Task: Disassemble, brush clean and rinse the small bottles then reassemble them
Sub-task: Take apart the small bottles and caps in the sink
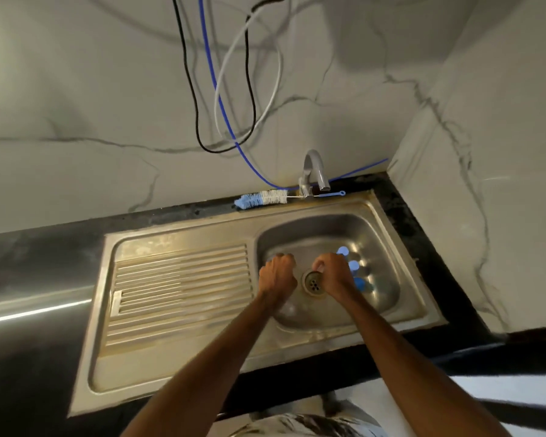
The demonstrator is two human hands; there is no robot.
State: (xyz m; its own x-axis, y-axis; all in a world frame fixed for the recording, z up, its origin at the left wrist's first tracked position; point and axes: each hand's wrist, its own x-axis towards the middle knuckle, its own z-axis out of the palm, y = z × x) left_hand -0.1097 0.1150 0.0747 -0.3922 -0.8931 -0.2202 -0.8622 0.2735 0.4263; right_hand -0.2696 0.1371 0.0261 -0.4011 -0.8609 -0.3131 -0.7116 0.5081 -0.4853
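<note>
Right of centre in the frame, inside the steel sink (312, 230), 3 small bottles (353, 265) with blue caps sit just right of the drain (313, 280). They look like light, stiff plastic and are probably wet and slick (the metal around them glistens). I judge that a firm pinch on the body, with the other hand twisting the cap, would suit. Both forearms reach in from the bottom of the frame. The left hand (278, 274) is curled, knuckles up, left of the drain. The right hand (333, 272) is curled over the drain's right edge, close beside the bottles. The frame is too blurred for me to tell whether either hand holds anything. The bottle brush (260, 198) lies on the desk behind the sink, left of the tap (314, 171).
</note>
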